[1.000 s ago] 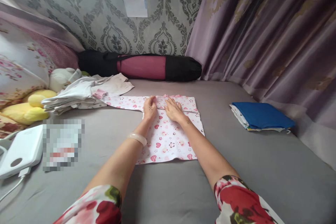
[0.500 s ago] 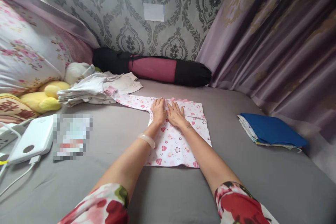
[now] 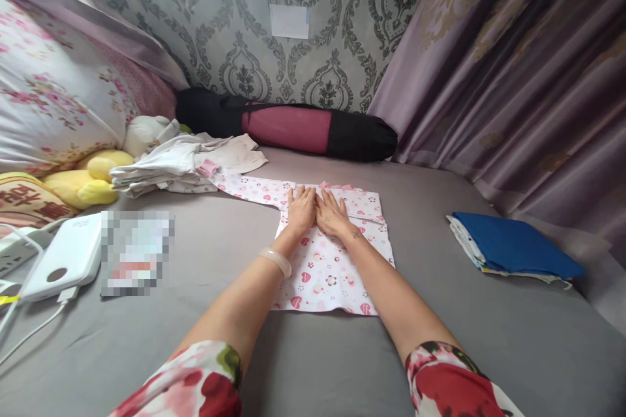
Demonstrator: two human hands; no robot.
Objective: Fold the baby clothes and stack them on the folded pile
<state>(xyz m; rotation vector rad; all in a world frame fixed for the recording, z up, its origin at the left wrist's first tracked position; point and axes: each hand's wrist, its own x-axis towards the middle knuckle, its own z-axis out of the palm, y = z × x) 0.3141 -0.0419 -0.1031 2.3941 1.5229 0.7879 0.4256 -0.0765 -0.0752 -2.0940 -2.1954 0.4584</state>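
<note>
Two hands lay on one printed garment (image 3: 337,280), which was spread on the grey sheet (image 3: 323,365) in front of the person. The left hand (image 3: 302,210) and right hand (image 3: 332,215) were palm down, side by side near its upper edge, their fingers extended, slightly apart and clamped on nothing. One sleeve (image 3: 252,187) ran out leftward, its pink cuff (image 3: 207,169) resting on the one pile of pale clothes (image 3: 156,166). A second earlier the left hand had been curled on the fabric, well apart from the right; now it was flat and just beside it, while the cuff was on the pile in both views. Both forearms covered part of the print. Around stood one white power bank (image 3: 66,260) and one pixelated packet (image 3: 137,251) to the left, one blue folded cloth (image 3: 513,244) to the right, and one black-and-maroon bag (image 3: 288,128) behind.
</note>
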